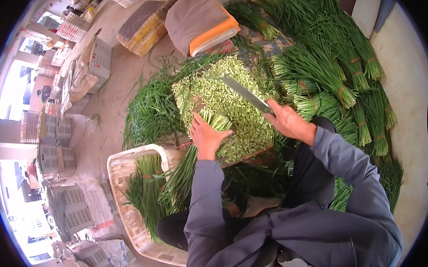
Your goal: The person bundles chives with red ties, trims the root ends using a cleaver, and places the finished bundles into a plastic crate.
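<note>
- Right hand (pixel 287 120): fingers closed round the handle of a cleaver (pixel 244 92), its long flat blade raised over the work and angled up and to the left.
- Left hand (pixel 205 136): palm down, fingers curled over a bundle of green chive stalks (pixel 189 165), pressing it flat; the cut ends poke out just past the fingertips.
- Chive bundle: runs from the hand back toward the person, its leafy end resting over the rim of a white plastic crate (pixel 126 194).
- Heap of chopped pale-green stem pieces (pixel 222 102): directly beyond both hands, under the blade.
- White crate: left of the person, holding more tied chives.
- Tied chive bunches (pixel 335 75): stacked to the right, bound with red bands.
- Loose chives (pixel 151 112): left of the heap.
- Folded grey-and-orange cushion (pixel 200 22): beyond the heap.
</note>
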`<state>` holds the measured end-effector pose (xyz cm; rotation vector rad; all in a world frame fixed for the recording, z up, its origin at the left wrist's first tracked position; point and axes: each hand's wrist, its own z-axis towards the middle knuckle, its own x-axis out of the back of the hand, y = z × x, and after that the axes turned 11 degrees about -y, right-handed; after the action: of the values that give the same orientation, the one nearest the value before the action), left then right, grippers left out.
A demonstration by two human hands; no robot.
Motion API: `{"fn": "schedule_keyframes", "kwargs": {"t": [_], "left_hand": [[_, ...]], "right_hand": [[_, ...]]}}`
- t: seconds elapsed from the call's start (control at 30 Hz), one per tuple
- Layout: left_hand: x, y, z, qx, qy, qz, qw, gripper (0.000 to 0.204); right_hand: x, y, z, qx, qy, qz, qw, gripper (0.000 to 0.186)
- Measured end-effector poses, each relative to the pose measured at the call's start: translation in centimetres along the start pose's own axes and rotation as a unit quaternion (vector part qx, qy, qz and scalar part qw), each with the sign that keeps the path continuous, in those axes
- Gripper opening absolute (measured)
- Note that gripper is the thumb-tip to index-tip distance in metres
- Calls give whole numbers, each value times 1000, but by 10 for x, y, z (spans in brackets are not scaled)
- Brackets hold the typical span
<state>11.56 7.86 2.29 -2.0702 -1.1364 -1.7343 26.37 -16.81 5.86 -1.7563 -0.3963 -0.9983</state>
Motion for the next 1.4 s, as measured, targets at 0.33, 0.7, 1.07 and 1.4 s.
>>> {"fn": "schedule_keyframes", "kwargs": {"t": [0.33,0.7,1.07,1.4], "left_hand": [[-5,5,28,56,-60,56,995,88],[-15,-1,24,27,-37,37,998,77],[-36,-9,32,23,-18,66,997,49],[-10,-13,30,-8,-69,-15,997,67]], "right_hand": [[-44,-28,11,111,7,-141,984,17],[-62,-30,39,46,-97,-36,994,15],[-66,-43,66,-79,-232,49,968,18],[-85,-34,133,-17,-169,86,982,31]]}}
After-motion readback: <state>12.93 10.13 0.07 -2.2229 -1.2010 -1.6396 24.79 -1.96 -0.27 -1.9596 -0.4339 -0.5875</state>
